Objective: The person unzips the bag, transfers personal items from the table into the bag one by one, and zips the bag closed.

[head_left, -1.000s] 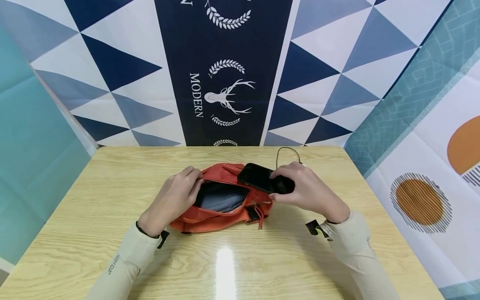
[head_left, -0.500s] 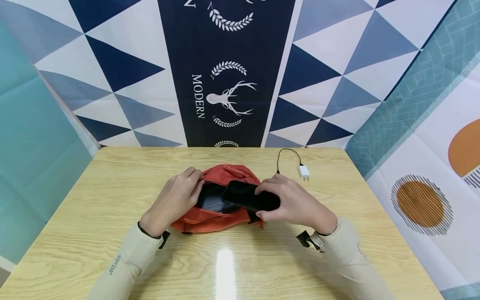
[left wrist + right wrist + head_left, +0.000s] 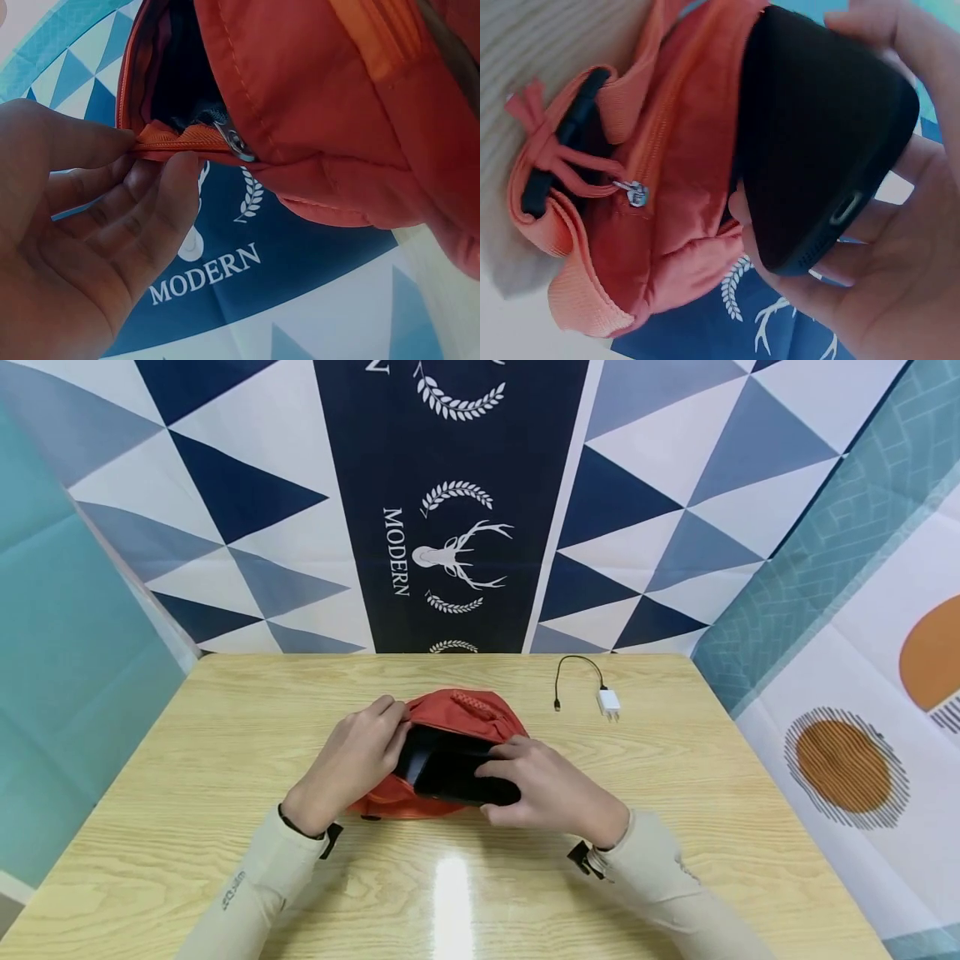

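Observation:
A red waist bag (image 3: 468,706) lies on the wooden table with its main zip undone and a dark lining showing. My left hand (image 3: 351,756) pinches the zipped edge at the bag's left end; in the left wrist view thumb and fingers hold that edge beside the metal zip pull (image 3: 235,142). My right hand (image 3: 543,789) grips a black smartphone (image 3: 453,777) by its end, over the bag's mouth. In the right wrist view the phone (image 3: 817,142) is partly inside the opening, its charging port facing out. The far end of the phone is hidden there.
A white charger plug (image 3: 609,702) with a short black cable (image 3: 577,657) lies at the back right of the table (image 3: 187,777). A strap with a black buckle (image 3: 566,142) hangs at the bag's side. A patterned cloth wall (image 3: 450,527) stands behind the table.
My right hand has carried the phone left and down, from above the bag's right end into its opening. The charger has come into full view. My left hand keeps its hold on the bag's edge.

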The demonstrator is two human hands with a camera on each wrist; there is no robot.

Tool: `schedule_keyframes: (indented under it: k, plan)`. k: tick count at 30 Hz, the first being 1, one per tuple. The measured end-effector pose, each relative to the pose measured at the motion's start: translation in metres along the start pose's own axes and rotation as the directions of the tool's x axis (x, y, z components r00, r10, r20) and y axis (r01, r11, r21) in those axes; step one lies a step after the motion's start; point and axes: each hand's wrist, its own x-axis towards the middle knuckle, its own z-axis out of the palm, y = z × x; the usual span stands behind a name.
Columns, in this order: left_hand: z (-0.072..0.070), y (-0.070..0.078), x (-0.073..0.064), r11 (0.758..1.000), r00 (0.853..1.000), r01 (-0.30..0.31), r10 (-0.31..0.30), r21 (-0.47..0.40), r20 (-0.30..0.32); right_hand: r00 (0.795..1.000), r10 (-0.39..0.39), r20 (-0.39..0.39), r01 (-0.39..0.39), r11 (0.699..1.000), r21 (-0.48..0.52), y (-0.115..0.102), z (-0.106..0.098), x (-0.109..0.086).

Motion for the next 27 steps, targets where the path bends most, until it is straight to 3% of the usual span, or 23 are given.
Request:
schedule_keyframes:
  k: [4,9,13,23,27]
  plan:
    - [0.001,0.001,0.000,1.000,1.000,-0.011,0.010,-0.017,-0.005,1.000,-0.015,-0.026,0.014,0.999,-0.043,-0.006,0.010,0.002]
    - [0.001,0.005,0.000,0.999,1.000,-0.027,0.027,-0.045,-0.003,0.999,-0.041,0.001,0.041,0.989,-0.142,-0.016,0.024,0.003]
    - [0.002,0.006,0.000,0.999,1.000,-0.024,0.024,-0.046,-0.003,0.997,-0.082,0.014,0.083,0.969,-0.233,-0.023,0.033,0.005]
    - [0.004,0.006,-0.001,0.999,1.000,-0.020,0.021,-0.051,0.015,0.981,-0.188,-0.042,0.158,0.909,-0.387,-0.028,0.047,0.005]
    - [0.005,0.007,-0.001,0.998,1.000,-0.015,0.017,-0.060,0.023,0.982,-0.188,-0.033,0.157,0.895,-0.418,-0.032,0.051,0.005]
